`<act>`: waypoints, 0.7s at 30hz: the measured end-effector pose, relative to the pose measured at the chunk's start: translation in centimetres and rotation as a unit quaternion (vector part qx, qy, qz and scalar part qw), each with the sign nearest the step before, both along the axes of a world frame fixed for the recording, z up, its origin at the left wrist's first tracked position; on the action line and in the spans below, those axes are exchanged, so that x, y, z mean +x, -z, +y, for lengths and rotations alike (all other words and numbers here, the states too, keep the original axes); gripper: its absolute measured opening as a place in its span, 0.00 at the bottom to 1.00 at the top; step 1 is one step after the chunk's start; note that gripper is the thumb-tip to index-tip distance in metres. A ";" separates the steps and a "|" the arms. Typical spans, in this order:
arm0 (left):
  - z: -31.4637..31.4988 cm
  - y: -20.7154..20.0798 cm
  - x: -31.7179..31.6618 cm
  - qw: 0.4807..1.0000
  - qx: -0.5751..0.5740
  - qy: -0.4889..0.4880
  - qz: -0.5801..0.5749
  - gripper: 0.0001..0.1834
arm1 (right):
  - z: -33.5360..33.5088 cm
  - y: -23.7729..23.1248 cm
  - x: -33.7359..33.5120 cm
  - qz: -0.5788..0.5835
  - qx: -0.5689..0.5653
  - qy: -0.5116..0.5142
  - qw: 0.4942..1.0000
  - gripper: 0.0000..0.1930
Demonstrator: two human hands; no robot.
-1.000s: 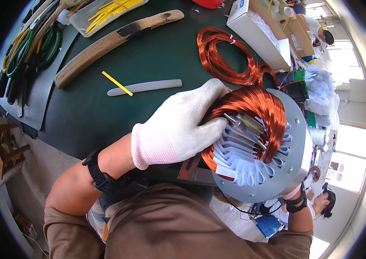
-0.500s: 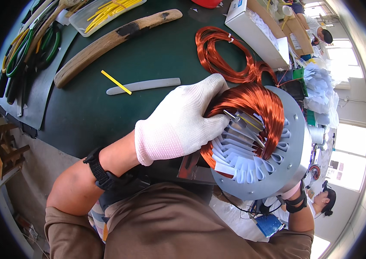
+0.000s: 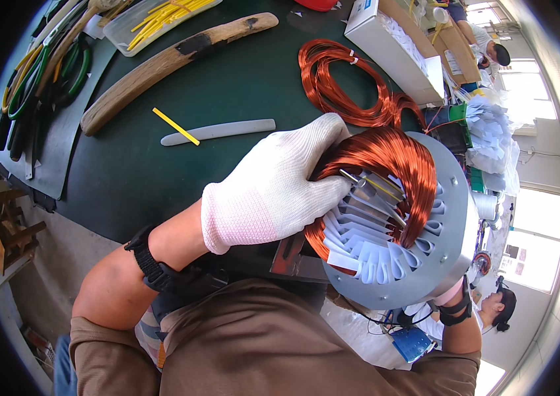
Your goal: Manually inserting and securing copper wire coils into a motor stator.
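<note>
My left hand (image 3: 280, 181), in a white knit glove, is closed around the left side of a thick copper wire coil (image 3: 418, 171). The coil arches over the open end of a round grey motor stator (image 3: 425, 280). Folded white paper slot liners (image 3: 369, 254) stick out around the stator's opening. Within the opening show a thin metal rod (image 3: 351, 176) and a yellow strip (image 3: 385, 188). At the stator's right side, only the cuff and wrist of my right hand (image 3: 450, 292) appear; its fingers are hidden behind or inside the stator.
On the green table lie a grey flat stick (image 3: 227, 131), a yellow strip (image 3: 167, 121), a curved wooden bat (image 3: 161, 76) and another copper coil (image 3: 313, 79). Scissors (image 3: 29, 82) and a tray of yellow strips (image 3: 128, 46) stand left; a white box (image 3: 392, 49) sits behind. Two people work at right.
My left wrist has shifted very slightly left, with its grip on the coil kept. The stator and coil look almost unmoved.
</note>
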State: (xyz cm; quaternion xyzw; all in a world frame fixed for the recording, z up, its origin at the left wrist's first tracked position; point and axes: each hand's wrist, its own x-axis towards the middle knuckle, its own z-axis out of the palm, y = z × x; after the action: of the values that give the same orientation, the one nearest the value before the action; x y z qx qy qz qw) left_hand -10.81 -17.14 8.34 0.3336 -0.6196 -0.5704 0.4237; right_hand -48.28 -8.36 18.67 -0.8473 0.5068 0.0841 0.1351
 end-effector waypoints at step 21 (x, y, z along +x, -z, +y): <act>-0.1 -0.9 -0.3 0.999 0.053 -0.006 -0.004 0.24 | 1.4 -0.6 1.0 -0.006 -0.016 0.012 1.000 0.21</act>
State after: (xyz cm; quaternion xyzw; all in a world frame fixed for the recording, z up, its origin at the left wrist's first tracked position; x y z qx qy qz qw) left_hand -11.14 -17.21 9.20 0.3616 -0.5886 -0.5981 0.4062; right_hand -47.26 -6.96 19.26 -0.8434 0.5177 0.0692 0.1261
